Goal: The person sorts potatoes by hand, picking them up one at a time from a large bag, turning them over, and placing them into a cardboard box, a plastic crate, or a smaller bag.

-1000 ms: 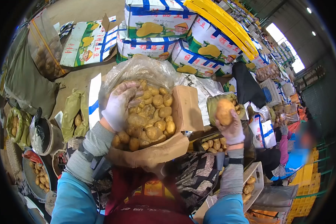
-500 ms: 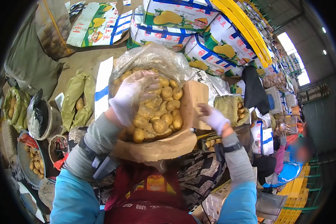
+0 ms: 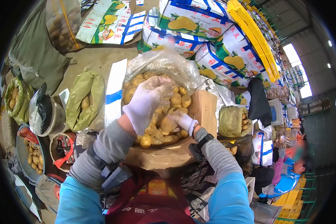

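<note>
An open cardboard box (image 3: 158, 158) lined with clear plastic (image 3: 160, 61) stands in front of me, full of yellow potatoes (image 3: 145, 140). My left hand (image 3: 147, 99), in a white glove with a dirty palm, is over the box's left part, fingers curled together; whatever they may hold is hidden. At the right part of the box, my right hand (image 3: 184, 121), also gloved, has its fingers around a potato (image 3: 168, 124) just above the others.
Printed potato cartons (image 3: 190, 22) are stacked behind the box. Green bags (image 3: 86, 99), a bucket (image 3: 54, 117) and a basin of potatoes (image 3: 33, 158) stand to the left. Another green bag (image 3: 231, 121) lies right. A co-worker (image 3: 287, 175) sits at the far right.
My right hand has moved left from beyond the box's right flap onto the potatoes and now grips one. My left hand remains over the box. The whole view has shifted slightly.
</note>
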### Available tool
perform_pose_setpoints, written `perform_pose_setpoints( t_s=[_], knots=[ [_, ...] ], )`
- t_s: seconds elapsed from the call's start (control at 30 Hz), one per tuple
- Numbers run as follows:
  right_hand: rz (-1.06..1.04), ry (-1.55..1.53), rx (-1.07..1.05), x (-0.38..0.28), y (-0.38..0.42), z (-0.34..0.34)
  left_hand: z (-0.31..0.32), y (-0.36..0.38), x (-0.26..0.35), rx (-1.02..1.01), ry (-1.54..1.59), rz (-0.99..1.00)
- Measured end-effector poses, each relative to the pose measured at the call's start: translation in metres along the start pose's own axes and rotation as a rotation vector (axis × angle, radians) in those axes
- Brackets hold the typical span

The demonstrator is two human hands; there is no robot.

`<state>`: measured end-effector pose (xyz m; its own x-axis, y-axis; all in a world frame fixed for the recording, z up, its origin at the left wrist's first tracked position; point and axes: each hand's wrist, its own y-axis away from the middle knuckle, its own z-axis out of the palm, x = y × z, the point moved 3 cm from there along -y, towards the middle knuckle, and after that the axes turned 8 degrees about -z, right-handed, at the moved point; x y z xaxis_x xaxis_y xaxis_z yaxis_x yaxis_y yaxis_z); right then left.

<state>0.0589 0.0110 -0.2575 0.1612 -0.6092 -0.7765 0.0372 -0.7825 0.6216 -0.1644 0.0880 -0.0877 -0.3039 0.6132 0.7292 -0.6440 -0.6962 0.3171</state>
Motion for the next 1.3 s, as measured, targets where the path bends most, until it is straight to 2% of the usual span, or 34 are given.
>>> perform_pose_setpoints(
  t_s=[0.03,0.1,0.13,0.23,0.27,0.37,0.43,0.47,0.5,0.53,0.6,0.63,0.67,0.73,0.77,0.83,0.87,0.9,0.93,1.0,1.03,1.1,1.13,1.17,1.2,1.27,1.3],
  knots=[
    [0.011,-0.349,0.085,-0.022,0.022,0.002,0.003,-0.003,-0.003,0.001,-0.125,0.012],
    [-0.133,-0.729,-0.086,-0.049,0.049,0.004,0.011,-0.009,-0.012,-0.008,-0.382,0.047],
    [-0.215,-0.914,-0.178,-0.064,0.065,0.005,0.017,-0.01,-0.018,-0.022,-0.53,0.137],
    [-0.441,-0.996,-0.053,-0.095,0.109,0.019,0.04,0.008,-0.029,0.091,-1.213,0.604],
    [-0.39,-1.131,-0.037,-0.09,0.111,0.022,0.04,0.004,-0.041,0.062,-1.25,0.635],
    [-0.427,-1.049,0.147,-0.102,0.139,0.04,0.054,0.011,-0.041,0.031,-1.228,0.512],
    [-0.31,-1.282,0.038,-0.093,0.144,0.05,0.052,0.013,-0.044,0.069,-1.316,0.545],
    [-0.246,-1.443,0.0,-0.092,0.146,0.051,0.055,0.011,-0.046,0.057,-1.369,0.589],
    [-0.372,-1.244,0.063,-0.088,0.153,0.049,0.054,0.011,-0.051,0.023,-1.339,0.78],
    [-0.391,-1.284,0.123,-0.077,0.146,0.05,0.053,0.005,-0.056,0.004,-1.384,0.777],
    [-0.43,-1.242,0.206,-0.079,0.161,0.048,0.065,0.009,-0.058,-0.216,-1.005,0.68],
    [-0.46,-1.195,0.285,-0.074,0.165,0.037,0.062,-0.002,-0.062,-0.336,-0.925,0.631],
    [-0.529,-1.24,0.257,-0.072,0.18,0.025,0.054,-0.017,-0.076,-0.406,-0.738,0.574],
    [-0.724,-1.223,0.452,-0.071,0.259,-0.002,0.019,-0.047,-0.088,-0.376,-0.937,0.554],
    [-0.81,-1.2,0.541,-0.069,0.296,-0.015,0.01,-0.057,-0.094,-0.41,-0.89,0.52],
    [-1.022,-1.113,0.713,-0.037,0.366,-0.05,0.002,-0.067,-0.102,-0.338,-0.944,0.388],
    [-1.056,-1.082,0.88,-0.034,0.429,-0.047,0.001,-0.069,-0.108,-0.301,-0.963,0.373],
    [-1.035,-1.015,1.038,-0.025,0.488,-0.038,0.034,-0.048,-0.099,-0.392,-1.028,0.468],
    [-1.069,-0.965,1.074,-0.009,0.54,-0.035,0.044,-0.008,-0.093,-0.297,-1.133,0.378],
    [-1.18,-1.028,1.21,0.024,0.645,-0.027,0.013,-0.032,-0.11,-0.299,-1.186,0.46],
    [-1.253,-0.995,1.438,0.032,0.7,-0.016,-0.013,-0.051,-0.122,-0.279,-1.147,0.469],
    [-1.511,-1.007,1.565,0.071,0.814,-0.014,-0.053,-0.08,-0.141,-0.225,-1.074,0.481],
    [-1.721,-0.876,1.777,0.075,0.868,-0.012,-0.026,-0.05,-0.131,-0.247,-1.111,0.409],
    [-1.721,-0.693,1.94,0.116,0.94,-0.022,0.007,-0.012,-0.117,-0.272,-1.152,0.335],
    [-1.755,-0.701,2.087,0.145,0.996,-0.018,-0.01,-0.025,-0.121,-0.244,-1.095,0.159],
    [-1.795,-1.108,2.252,0.189,1.049,-0.012,-0.005,-0.017,-0.115,-0.274,-1.144,0.254],
    [-1.811,-1.143,2.247,0.194,1.045,-0.017,-0.003,-0.014,-0.114,-0.274,-1.15,0.307]
  ],
)
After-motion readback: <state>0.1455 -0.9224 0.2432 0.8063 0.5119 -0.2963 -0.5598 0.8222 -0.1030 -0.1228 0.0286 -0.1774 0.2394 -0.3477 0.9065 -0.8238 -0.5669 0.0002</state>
